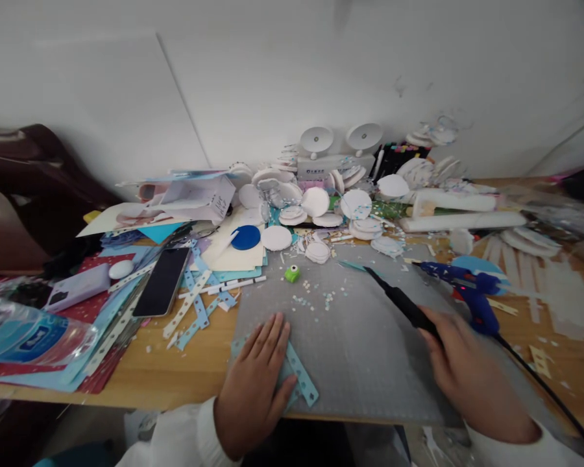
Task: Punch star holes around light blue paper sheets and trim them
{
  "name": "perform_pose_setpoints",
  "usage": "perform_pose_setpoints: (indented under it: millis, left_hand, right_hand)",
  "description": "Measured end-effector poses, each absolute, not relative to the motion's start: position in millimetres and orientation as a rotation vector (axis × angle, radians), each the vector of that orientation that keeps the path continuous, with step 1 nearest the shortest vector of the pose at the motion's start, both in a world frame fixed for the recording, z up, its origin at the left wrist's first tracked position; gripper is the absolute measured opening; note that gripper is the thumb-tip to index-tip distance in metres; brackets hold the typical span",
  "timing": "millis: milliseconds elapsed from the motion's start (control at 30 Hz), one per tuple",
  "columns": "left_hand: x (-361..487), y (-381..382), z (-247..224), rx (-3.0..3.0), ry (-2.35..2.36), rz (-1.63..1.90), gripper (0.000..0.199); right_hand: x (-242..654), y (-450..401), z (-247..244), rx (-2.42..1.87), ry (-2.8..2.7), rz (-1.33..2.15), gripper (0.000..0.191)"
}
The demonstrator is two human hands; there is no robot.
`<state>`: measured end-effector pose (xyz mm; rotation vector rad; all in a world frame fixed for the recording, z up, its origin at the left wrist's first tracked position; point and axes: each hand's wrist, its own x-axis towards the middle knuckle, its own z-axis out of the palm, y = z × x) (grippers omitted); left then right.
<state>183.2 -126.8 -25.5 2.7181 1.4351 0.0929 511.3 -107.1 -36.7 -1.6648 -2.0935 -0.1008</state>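
The left hand lies flat, fingers extended close together, on light-blue punched strips at the near-left corner of the gray mat. The right hand grips a black tool above the mat's right half. A green punch rests on the mat's far-left area; a blue glue gun lies at its right.

The mat lies on the desk. The bottle is at near left, the glue gun at right.
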Motion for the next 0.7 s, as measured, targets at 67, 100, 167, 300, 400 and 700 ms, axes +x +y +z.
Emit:
perform_pose_setpoints:
  millis: [67, 100, 167, 300, 400, 700]
  left_hand:
    - [184.3, -123.6, -25.7, 2.711, 1.449, 0.09, 0.062]
    - [184.6, -122.0, -25.2, 2.708, 1.452, 0.088, 0.061]
    - [184.4, -120.1, -23.4, 2.711, 1.43, 0.107, 0.059]
    - [182.9, -122.7, -18.3, 2.704, 1.26, 0.169, 0.06]
    - [183.7, -126.5, -16.1, 2.666, 1.204, 0.136, 0.064]
    - [193.8, -126.2, -19.0, 2.644, 1.341, 0.11, 0.068]
  right_hand:
    - [501.5, -118.6, -26.9, -1.588, -1.967, 0.142, 0.03]
    - [496.7, -125.0, -22.1, -1.558, -1.939, 0.307, 0.027]
    - [488.7, -138.1, -15.1, -1.48, -1.91, 0.519, 0.025]
    - [482.2, -159.7, -17.2, -1.502, -1.864, 0.392, 0.028]
    - [483.2, -170.8, -26.4, -1.545, -1.927, 0.249, 0.029]
    - [491.2, -188.0, -33.3, -1.397, -2.187, 0.217, 0.035]
